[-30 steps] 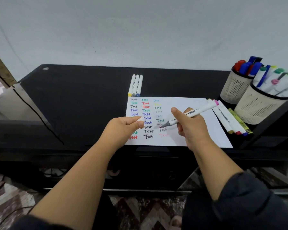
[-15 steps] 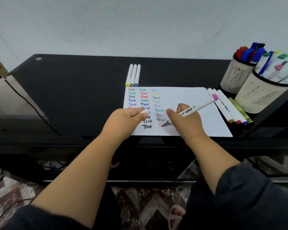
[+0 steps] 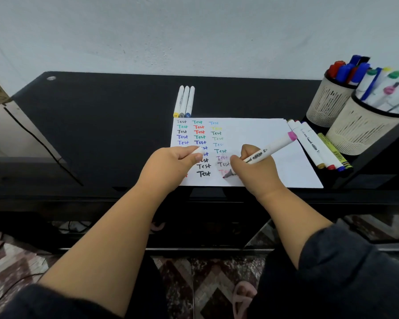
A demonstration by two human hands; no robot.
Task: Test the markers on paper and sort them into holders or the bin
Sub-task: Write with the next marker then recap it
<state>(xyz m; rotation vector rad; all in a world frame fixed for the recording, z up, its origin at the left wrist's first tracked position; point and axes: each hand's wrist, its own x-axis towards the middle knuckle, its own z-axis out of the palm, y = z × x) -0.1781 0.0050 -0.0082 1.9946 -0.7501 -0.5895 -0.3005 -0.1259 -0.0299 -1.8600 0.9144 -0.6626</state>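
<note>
Head view. Right hand (image 3: 256,171) grips the marker (image 3: 266,153) low on its barrel, tip down on the paper (image 3: 263,132), writing a pink word in the third column. Left hand (image 3: 171,165) pinches a white cap (image 3: 197,150) between thumb and fingers. Marker looks light, stiff, smooth plastic; best held near the tip for control. Paper is thin and may slide. Two holders (image 3: 357,134) stand at right.

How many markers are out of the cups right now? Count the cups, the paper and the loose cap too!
Far markers, above the paper: 3
Side markers, right of the paper: 4
Held marker, in the right hand: 1
Cap, in the left hand: 1
Mesh cups: 2
Paper: 1
Total: 12
</note>
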